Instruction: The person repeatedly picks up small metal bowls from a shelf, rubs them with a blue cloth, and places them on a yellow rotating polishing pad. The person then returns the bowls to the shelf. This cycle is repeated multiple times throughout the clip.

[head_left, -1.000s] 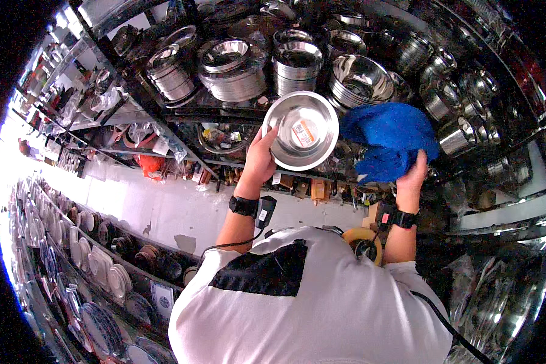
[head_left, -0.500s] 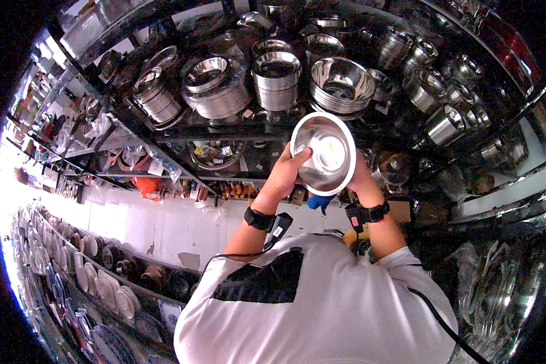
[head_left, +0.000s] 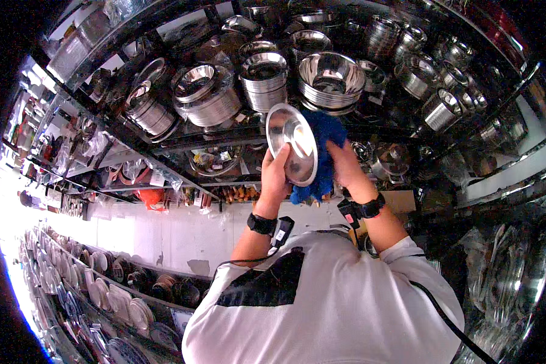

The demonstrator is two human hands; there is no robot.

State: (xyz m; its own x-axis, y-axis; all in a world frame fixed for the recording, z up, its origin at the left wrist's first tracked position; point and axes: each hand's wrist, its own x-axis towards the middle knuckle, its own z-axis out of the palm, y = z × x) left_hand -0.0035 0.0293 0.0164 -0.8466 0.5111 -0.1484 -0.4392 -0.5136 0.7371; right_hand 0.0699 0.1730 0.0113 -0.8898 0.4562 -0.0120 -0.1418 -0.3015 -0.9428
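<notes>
At seven o'clock on the metal bowl (head_left: pixel 296 144), left hand (head_left: pixel 275 176) grips it; at four o'clock, right hand (head_left: pixel 348 167) grasps blue cloth (head_left: pixel 326 130).

Taking the shiny round steel bowl (head_left: pixel 293 130) as the dial's centre, with twelve pointing away from the person, the bare left hand (head_left: pixel 273 177) grips it at seven, the blue fabric cloth (head_left: pixel 324 161) lies behind it towards three, and the bare right hand (head_left: pixel 349 168) touches the cloth at four. On the black metal shelf (head_left: pixel 215 138), wide silver steel bowls (head_left: pixel 332 91) stand stacked at one, narrower silver steel bowls (head_left: pixel 264 82) at eleven.
</notes>
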